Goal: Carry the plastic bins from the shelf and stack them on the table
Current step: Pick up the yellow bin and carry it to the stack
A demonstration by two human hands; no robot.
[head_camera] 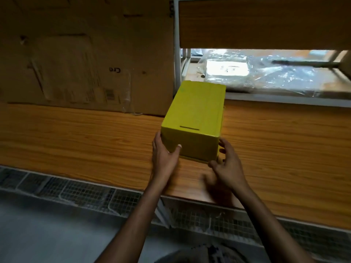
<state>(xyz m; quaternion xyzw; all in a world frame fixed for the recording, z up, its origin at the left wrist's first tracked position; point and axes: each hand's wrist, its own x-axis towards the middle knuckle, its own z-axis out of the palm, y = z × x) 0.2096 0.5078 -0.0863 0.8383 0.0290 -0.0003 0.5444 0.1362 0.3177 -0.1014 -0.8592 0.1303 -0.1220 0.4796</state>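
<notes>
Only "Cro" legible, cardboard box (76,54); left hand (164,156) holds yellow bin (197,114).

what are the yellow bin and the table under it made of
The bin looks like moulded plastic, matte yellow: smooth faces, rounded edges. The table has a wood-grain top, probably laminate: even streaky grain, slight sheen.
</notes>
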